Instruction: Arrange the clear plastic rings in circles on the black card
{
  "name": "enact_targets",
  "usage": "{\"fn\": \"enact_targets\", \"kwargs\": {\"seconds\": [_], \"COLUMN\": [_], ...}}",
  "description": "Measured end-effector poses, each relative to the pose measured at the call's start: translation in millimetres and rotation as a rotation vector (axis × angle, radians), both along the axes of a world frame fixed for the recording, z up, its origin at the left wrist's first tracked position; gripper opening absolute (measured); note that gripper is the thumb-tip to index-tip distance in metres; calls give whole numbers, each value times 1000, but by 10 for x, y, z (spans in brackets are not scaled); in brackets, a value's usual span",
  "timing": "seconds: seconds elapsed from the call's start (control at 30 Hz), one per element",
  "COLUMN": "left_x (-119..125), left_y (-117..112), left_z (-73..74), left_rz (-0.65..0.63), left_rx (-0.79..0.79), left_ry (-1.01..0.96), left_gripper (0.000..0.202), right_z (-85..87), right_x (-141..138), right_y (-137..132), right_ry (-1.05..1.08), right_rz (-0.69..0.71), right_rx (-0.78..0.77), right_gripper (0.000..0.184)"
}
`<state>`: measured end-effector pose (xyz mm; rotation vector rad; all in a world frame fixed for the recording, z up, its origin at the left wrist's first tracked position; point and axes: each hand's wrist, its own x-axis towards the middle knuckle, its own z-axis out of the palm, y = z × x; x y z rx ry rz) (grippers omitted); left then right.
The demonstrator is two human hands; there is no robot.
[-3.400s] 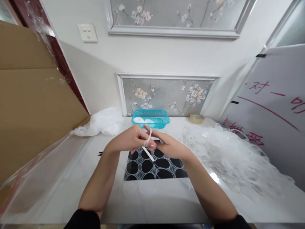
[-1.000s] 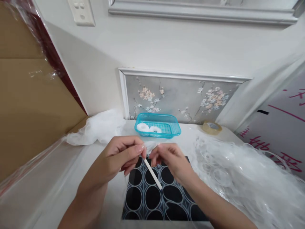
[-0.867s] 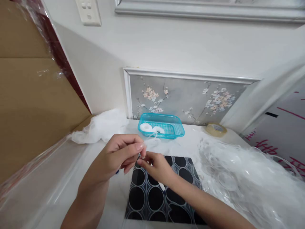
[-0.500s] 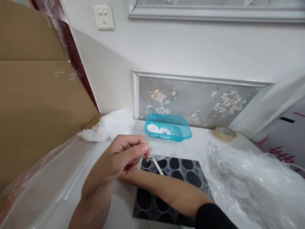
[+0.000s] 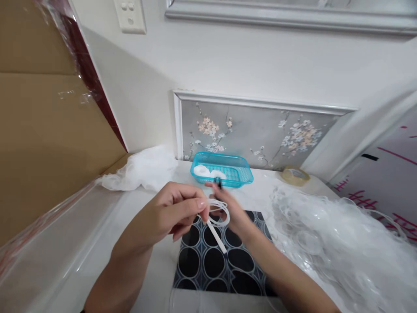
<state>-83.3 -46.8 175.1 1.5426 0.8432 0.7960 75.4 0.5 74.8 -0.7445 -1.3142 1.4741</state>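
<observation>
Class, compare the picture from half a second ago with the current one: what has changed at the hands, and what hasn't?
The right hand has moved rightward from beneath the left forearm to beside the white coil. It appears to have taken hold of a small dark object, too blurred to identify. Unchanged: the left hand pinching the coil, and two white rings in the blue basket.

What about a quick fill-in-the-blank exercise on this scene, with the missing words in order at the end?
1. The blue basket holds ____ white rings.
2. The left hand pinches a white coil above a mat whose ovals are filled with ____.
3. A small dark thing, blurred, shows at the fingers of the ____ hand.
4. Beside the basket, the yellowish roll is a roll of ____.

Missing words: two; black; right; tape.
</observation>
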Motion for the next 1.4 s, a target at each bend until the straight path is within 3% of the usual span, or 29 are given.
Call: {"fn": "enact_targets", "kwargs": {"seconds": [0.07, 0.13, 0.23, 0.6, 0.7, 0.83, 0.93, 1.03, 1.2, 1.4], "left_x": [73, 156, 288, 626, 709, 808, 844, 856, 889, 946], "left_y": [2, 28, 90, 233, 264, 281, 265, 242, 218, 163], "left_z": [-9, -34, -91, -206, -253, -306, -322, -327, -331, -276], "left_rz": [-53, -120, -200, -341, -352, -312, -279, -260, -263, -251], "left_rx": [11, 11, 1, -235, -287, -284, -262, -247, -245, -260], "left_ry": [29, 59, 90, -71, -132, -170, -131, -82, -18, 18], "left_gripper": [30, 29, 30, 24, 23, 23, 24, 26, 27, 25], "right_z": [162, 335, 485, 374, 401, 411, 399, 377, 338, 281], "right_x": [335, 572, 715, 915, 990, 1108, 1173, 1194, 1182, 1199], "right_y": [-102, -257, -463, -576, -636, -785, -889, -931, -920, -930], "right_ry": [77, 60, -28, 86, 22, -99, -304, -434, -435, -465], "right_rz": [66, 123, 152, 154, 71, -225, -422, -452, -473, -519], "right_rx": [-77, -59, 7, -56, 3, 162, 359, 511, 517, 637], "right_gripper": [49, 42, 26, 17, 19, 40, 32, 30, 29, 34]}}
